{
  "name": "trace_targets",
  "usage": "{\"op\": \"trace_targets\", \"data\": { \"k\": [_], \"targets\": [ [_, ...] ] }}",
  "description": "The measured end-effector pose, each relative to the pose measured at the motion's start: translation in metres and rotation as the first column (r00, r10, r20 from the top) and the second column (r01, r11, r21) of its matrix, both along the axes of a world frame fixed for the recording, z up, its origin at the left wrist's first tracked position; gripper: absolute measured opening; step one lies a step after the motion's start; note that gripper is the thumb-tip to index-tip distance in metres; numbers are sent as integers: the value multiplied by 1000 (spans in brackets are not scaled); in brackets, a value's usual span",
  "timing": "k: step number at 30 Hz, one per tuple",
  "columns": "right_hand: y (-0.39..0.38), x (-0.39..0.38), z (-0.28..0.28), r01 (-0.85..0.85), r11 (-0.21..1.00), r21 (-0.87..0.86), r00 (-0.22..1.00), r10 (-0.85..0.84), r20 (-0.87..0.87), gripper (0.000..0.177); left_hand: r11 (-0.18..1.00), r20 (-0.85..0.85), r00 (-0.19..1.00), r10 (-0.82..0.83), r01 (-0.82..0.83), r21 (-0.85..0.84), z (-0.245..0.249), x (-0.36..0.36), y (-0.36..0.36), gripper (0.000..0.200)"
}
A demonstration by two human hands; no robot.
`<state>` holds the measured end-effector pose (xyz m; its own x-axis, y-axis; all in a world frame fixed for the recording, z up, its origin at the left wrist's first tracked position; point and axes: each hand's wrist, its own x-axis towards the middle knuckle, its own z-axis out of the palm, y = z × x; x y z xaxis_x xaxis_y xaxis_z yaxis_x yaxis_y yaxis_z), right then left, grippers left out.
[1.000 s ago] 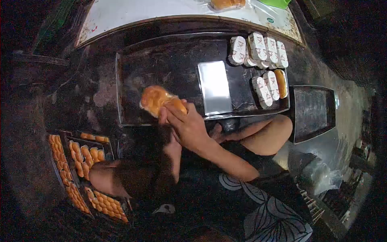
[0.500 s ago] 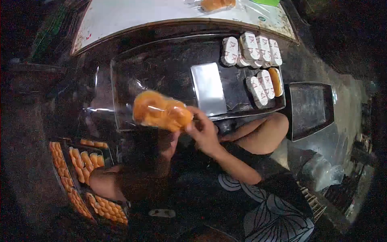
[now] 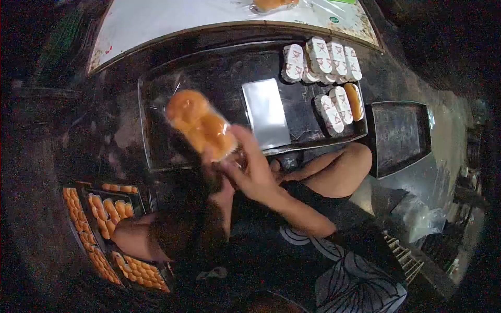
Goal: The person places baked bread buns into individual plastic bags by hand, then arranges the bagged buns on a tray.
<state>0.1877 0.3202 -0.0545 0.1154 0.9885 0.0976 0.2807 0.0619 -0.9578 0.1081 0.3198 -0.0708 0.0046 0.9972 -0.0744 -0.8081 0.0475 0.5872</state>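
A golden-brown bread loaf in a clear plastic bag (image 3: 195, 120) slants up and left from my hands, over the left part of a dark tray. My right hand (image 3: 253, 167) is closed around the bag's lower end, close to the bread. Just below and left of it, my left hand (image 3: 222, 188) has its fingers against the same end; they are partly blurred and in shadow. Right of the bread, a flat, shiny, silvery stack of what look like plastic bags (image 3: 267, 112) lies on the dark tray (image 3: 214, 73).
Several breads in white printed paper (image 3: 319, 55) stand at the tray's right, beside an unwrapped-looking one (image 3: 354, 101). Another dark tray (image 3: 399, 138) lies farther right. Trays of buns (image 3: 138, 268) sit lower left. A white tabletop (image 3: 182, 26) spans the top; crumpled clear plastic (image 3: 425, 221) lies right.
The bagged bread has swung from nearly level to a steeper slant, its far end rising. My left hand has come up beside my right at the bag's end.
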Motion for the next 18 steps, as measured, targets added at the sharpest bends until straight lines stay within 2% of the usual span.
{"op": "trace_targets", "data": {
  "k": [1,2,3,4,5,6,7,8,9,10,11,12,13,14,15,16,17,18],
  "targets": [
    [-9,5,4,-83,997,2,995,83,-62,57,1000,5,1000,-10,10,8,-5,0,-2,63],
    [-6,11,7,-26,1000,4,994,26,106,55,968,-78,992,-94,73,-240,-19,1,-4,58],
    [4,20,-9,-44,996,-78,969,61,241,44,871,-140,971,-195,106,-480,-29,4,-4,55],
    [22,36,-27,-86,990,-111,928,120,353,30,843,-77,982,-172,106,-527,-37,13,-9,49],
    [48,52,-41,18,971,-237,885,95,456,21,832,-172,939,-299,168,-528,-54,16,-13,44],
    [80,68,-34,44,995,-95,986,-28,162,19,957,-748,598,-288,158,-242,-65,23,-12,40],
    [111,77,5,119,982,-149,921,-53,385,25,947,-998,56,4,321,22,-78,30,-9,37],
    [139,79,15,121,989,90,934,-144,327,31,945,-998,55,-5,327,13,-121,31,-14,37],
    [157,76,19,128,935,332,944,-218,249,38,820,-976,-151,159,571,45,-181,29,-17,33],
    [156,69,18,56,894,445,921,-218,322,45,635,-881,-293,371,773,11,-208,28,-11,29],
    [147,62,12,-29,838,545,890,-227,396,53,633,-879,-285,381,774,23,-190,27,-2,29],
    [118,62,-5,-132,934,332,966,46,256,57,687,-883,-372,285,722,-82,-156,26,7,25],
    [82,61,-16,-208,977,49,978,209,-15,50,725,-873,-456,175,659,-199,-139,19,10,21],
    [48,69,-25,-313,904,-290,942,335,31,44,720,-874,-454,174,664,-202,-137,7,14,21],
    [8,65,-59,-339,882,-327,939,297,-172,27,706,-918,-373,132,686,-177,-139,-7,18,17],
    [-29,63,-81,-401,829,-391,916,349,-199,24,689,-954,-289,80,708,-157,-142,-21,20,15],
    [-58,62,-97,-453,754,-476,882,456,-118,24,633,-986,-153,62,770,-79,-147,-29,29,16],
    [-67,57,-95,-286,783,-552,932,362,30,23,735,-991,-111,-79,664,-133,-127,-23,27,14]
  ]
}}
